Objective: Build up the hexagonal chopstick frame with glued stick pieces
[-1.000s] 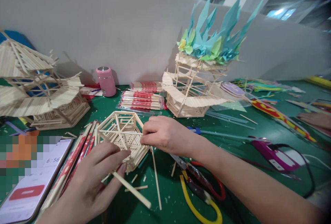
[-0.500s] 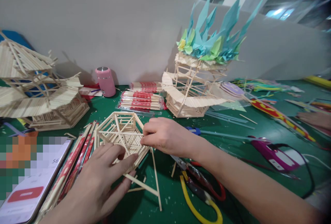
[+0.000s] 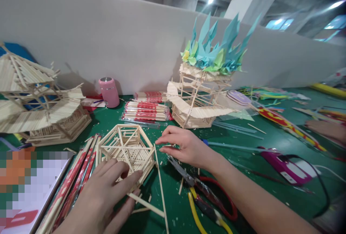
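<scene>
i'd press only lightly on the stick frame [image 3: 127,148] on the desk [image 3: 177,205], the left hand's [image 3: 105,187] grip pinching a loose stick [image 3: 151,206], the right hand's [image 3: 186,147] slightly parted just beside the frame.

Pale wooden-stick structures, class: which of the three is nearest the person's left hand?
The low, many-sided, pale wooden frame by the left hand. The roofed stick tower at far left and the turquoise-paper-topped stick tower stand farther back.

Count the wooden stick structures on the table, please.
3: a roofed one at far left, a paper-topped one beyond the right hand, and an open frame by the left hand.
</scene>
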Action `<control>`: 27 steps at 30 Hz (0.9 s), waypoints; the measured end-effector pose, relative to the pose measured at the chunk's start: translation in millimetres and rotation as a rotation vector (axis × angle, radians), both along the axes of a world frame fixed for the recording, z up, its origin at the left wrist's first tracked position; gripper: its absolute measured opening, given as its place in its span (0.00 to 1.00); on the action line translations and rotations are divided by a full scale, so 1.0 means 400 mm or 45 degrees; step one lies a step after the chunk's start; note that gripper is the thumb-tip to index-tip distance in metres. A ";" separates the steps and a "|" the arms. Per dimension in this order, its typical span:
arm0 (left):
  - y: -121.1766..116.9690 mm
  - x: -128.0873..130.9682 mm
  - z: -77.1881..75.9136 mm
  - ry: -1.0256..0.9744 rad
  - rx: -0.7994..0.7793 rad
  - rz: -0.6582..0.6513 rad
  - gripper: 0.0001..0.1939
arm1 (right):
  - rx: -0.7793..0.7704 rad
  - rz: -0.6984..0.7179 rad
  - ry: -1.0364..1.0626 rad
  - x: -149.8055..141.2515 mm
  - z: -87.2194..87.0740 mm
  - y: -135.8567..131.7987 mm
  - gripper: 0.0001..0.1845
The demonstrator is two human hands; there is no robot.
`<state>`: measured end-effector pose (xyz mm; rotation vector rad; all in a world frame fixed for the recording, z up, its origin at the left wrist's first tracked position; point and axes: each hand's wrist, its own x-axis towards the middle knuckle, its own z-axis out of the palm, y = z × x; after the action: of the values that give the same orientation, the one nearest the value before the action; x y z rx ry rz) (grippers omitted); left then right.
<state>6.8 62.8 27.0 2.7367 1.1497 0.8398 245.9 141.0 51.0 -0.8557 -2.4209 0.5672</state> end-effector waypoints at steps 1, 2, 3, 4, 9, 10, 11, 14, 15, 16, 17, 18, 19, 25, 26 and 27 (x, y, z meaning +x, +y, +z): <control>-0.001 0.002 0.000 -0.016 0.001 0.019 0.15 | -0.031 -0.038 0.027 -0.002 -0.005 -0.003 0.10; -0.002 0.003 0.001 -0.026 0.002 0.032 0.15 | -0.061 -0.079 0.051 -0.006 -0.009 -0.006 0.09; -0.002 0.004 0.001 -0.028 -0.004 0.039 0.15 | -0.088 -0.116 0.073 -0.010 -0.013 -0.008 0.09; -0.003 0.005 0.002 -0.027 -0.011 0.037 0.15 | -0.113 -0.146 0.093 -0.014 -0.018 -0.010 0.08; -0.003 0.004 -0.002 -0.041 -0.022 0.048 0.15 | -0.207 -0.197 0.193 -0.030 -0.054 -0.009 0.08; -0.003 0.004 -0.002 -0.049 -0.021 0.049 0.15 | -0.223 -0.206 0.219 -0.032 -0.062 -0.007 0.08; -0.003 0.004 -0.002 -0.056 -0.019 0.049 0.15 | -0.239 -0.213 0.244 -0.034 -0.070 -0.004 0.08; -0.003 0.004 -0.001 -0.065 -0.015 0.045 0.14 | -0.281 -0.231 0.311 -0.041 -0.088 0.002 0.07; -0.003 0.004 -0.001 -0.067 -0.014 0.045 0.14 | -0.293 -0.236 0.330 -0.043 -0.091 0.004 0.07; -0.003 0.004 -0.001 -0.067 -0.017 0.045 0.14 | -0.305 -0.242 0.347 -0.046 -0.093 0.005 0.07; -0.003 0.004 0.000 -0.065 -0.023 0.044 0.14 | -0.318 -0.249 0.362 -0.048 -0.094 0.006 0.07; -0.003 0.003 0.000 -0.058 -0.031 0.042 0.14 | -0.331 -0.256 0.375 -0.049 -0.094 0.006 0.07; -0.003 0.003 0.000 -0.051 -0.040 0.037 0.14 | -0.344 -0.263 0.385 -0.051 -0.094 0.007 0.07; -0.002 0.004 0.004 -0.060 -0.068 0.010 0.13 | -0.413 -0.293 0.423 -0.058 -0.094 0.006 0.07; -0.002 0.004 0.004 -0.057 -0.068 0.013 0.13 | -0.422 -0.296 0.427 -0.058 -0.095 0.006 0.07; -0.003 0.003 0.002 -0.051 -0.067 0.019 0.13 | -0.429 -0.298 0.430 -0.059 -0.096 0.006 0.07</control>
<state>8.0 61.7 27.9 2.6600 1.1686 0.8497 222.3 143.2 12.7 -1.0654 -1.9189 0.9590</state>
